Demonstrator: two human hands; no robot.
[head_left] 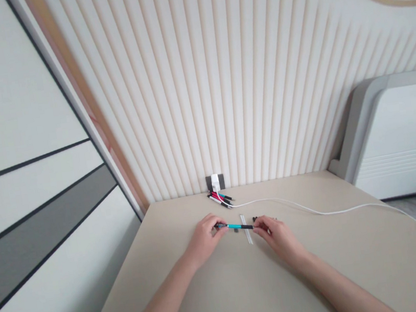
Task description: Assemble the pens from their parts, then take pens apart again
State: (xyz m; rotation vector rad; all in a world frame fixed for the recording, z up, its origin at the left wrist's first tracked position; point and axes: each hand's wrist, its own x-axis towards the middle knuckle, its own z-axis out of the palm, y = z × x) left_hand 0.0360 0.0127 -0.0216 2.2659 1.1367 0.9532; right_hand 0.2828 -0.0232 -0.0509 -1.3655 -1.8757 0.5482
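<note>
A turquoise pen (235, 226) with black ends is held level above the table between my two hands. My left hand (208, 234) pinches its black end on the left. At the other end, the fingertips of my right hand (275, 232) are closed on the pen's dark tip. Below the pen lie thin white sticks or refills (246, 233), side by side. A small dark piece (236, 230) shows beside them, too small to name. Something black (255, 218) lies partly hidden behind my right hand.
Several pens (221, 199), black, red, white and blue, lie in a pile at the wall. A white charger (215, 182) sits in the dark socket, and its white cable (299, 201) runs right across the beige table (220, 299). A pale cabinet (55, 281) stands at the left.
</note>
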